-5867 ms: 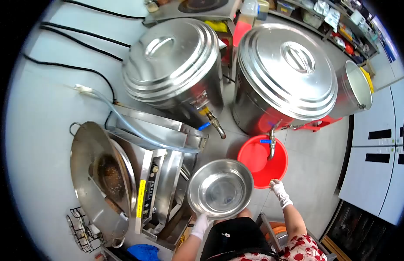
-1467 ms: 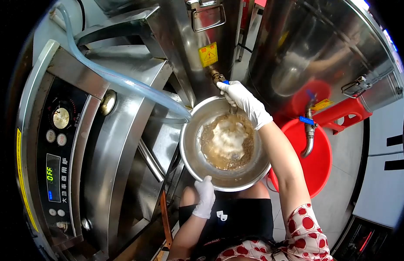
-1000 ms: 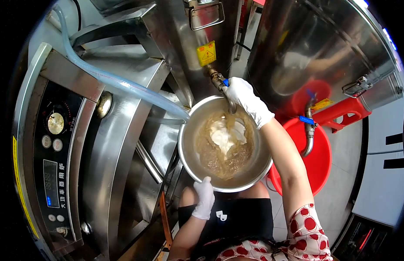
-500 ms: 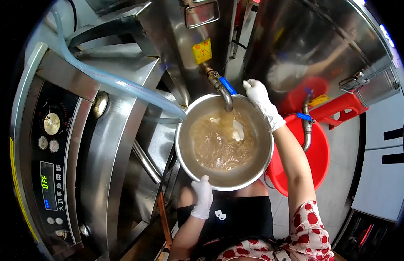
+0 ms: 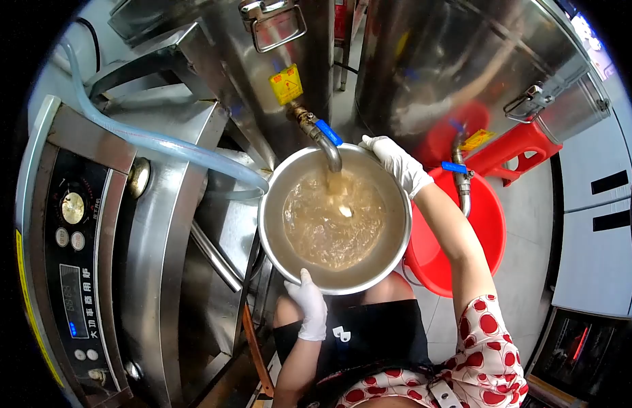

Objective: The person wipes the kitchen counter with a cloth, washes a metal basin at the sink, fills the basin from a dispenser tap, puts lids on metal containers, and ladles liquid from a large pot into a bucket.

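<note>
A round steel basin (image 5: pixel 397 255) holds cloudy brownish liquid (image 5: pixel 322 234) with a rippling surface. A bent metal spout (image 5: pixel 334 160) with a blue valve handle (image 5: pixel 328 132) hangs over its far side, and liquid runs from it into the basin. My left hand (image 5: pixel 308 304), in a white glove, grips the near rim with the thumb on top. My right hand (image 5: pixel 399 166), also gloved, is closed on the far right rim; its fingers under the edge are partly hidden. A small pale patch shows in the liquid below the spout.
Two tall steel tanks (image 5: pixel 431 75) stand ahead. A red tub (image 5: pixel 489 238) sits at the right under a second tap (image 5: pixel 458 170), near a red plastic stool (image 5: pixel 523 153). At the left are a cooker control panel (image 5: pixel 74 251) and a clear hose (image 5: pixel 173 149) reaching the basin's side.
The whole view has shifted, so the basin and tanks appear further left. My right hand's fingers have spread along the rim. The pale patch in the liquid looks smaller.
</note>
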`<act>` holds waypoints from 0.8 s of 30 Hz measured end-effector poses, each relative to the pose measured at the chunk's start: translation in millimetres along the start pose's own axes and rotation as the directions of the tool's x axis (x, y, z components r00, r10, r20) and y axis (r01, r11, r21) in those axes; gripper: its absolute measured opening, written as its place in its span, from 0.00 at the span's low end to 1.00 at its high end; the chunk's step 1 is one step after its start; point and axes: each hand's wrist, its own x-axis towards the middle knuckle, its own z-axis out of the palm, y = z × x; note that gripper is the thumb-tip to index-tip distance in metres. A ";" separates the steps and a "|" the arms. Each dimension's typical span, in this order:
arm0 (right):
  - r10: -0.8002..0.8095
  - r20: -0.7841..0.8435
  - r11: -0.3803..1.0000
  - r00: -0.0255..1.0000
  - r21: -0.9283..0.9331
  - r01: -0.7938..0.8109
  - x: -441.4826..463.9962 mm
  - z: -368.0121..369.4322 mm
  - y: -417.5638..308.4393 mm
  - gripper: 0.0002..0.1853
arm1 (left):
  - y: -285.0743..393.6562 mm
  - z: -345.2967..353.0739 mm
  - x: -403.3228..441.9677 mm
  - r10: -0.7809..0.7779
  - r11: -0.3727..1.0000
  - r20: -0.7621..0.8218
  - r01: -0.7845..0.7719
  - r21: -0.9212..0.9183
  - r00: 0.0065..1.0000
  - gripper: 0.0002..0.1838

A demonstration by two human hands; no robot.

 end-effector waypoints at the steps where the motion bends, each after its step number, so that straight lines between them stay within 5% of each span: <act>1: -0.011 -0.023 0.999 1.000 -0.030 0.011 -6.0 3.8 -3.9 0.20 | 1.9 0.9 -1.7 0.025 1.000 0.023 -0.025 0.009 0.999 0.17; 8: 0.020 0.042 0.995 0.999 -0.095 -0.016 49.8 -15.3 17.7 0.20 | -12.8 -0.6 2.0 0.108 0.993 0.110 -0.102 -0.058 0.988 0.17; 14: 0.006 0.009 0.998 1.000 0.064 -0.006 8.5 4.9 -1.5 0.19 | -6.6 2.3 -0.9 0.108 0.992 0.105 -0.101 -0.075 0.989 0.16; 17: -0.057 0.020 0.988 0.998 -0.144 0.059 22.7 -4.8 5.8 0.19 | -2.0 2.9 -3.1 0.083 0.994 0.108 -0.075 -0.079 0.991 0.15; 24: -0.031 0.035 0.990 0.999 -0.137 0.036 18.3 -6.1 4.1 0.21 | -1.6 2.7 -3.6 0.081 0.993 0.122 -0.069 -0.093 0.989 0.15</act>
